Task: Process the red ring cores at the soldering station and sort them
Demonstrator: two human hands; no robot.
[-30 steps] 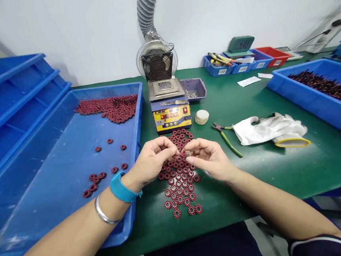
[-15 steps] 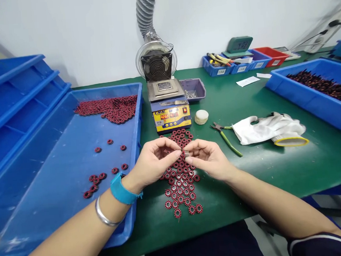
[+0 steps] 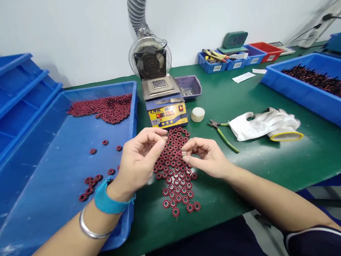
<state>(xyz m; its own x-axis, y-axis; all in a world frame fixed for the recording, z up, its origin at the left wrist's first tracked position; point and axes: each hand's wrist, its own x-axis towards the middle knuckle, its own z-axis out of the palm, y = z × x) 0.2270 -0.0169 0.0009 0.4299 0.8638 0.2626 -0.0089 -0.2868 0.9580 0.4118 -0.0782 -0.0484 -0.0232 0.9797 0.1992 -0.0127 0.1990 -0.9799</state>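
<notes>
My left hand (image 3: 140, 160) is curled over the left side of the ring pile, thumb and fingertips brought together; whatever they hold is too small or hidden to make out. Between the thumb and fingers of my right hand (image 3: 207, 156) are small silvery metal pieces (image 3: 184, 153), held just above the pile. Under and between both hands, many small red-and-black wound ring cores (image 3: 177, 183) lie flat on the green table (image 3: 224, 197). The rings spread from the foot of the solder pot (image 3: 167, 114) toward the table's front.
A large blue tray (image 3: 51, 170) with more ring cores stands at left. To the right lie green-handled cutters (image 3: 227, 139), white gloves (image 3: 254, 126) and a round white block (image 3: 198, 114). A purple bin (image 3: 196, 86) sits behind. Another blue tray (image 3: 310, 92) holds dark parts at far right.
My left hand has drawn away to the left from my right hand, leaving a gap over the rings. My right hand still pinches the metal pieces. The view has shifted slightly.
</notes>
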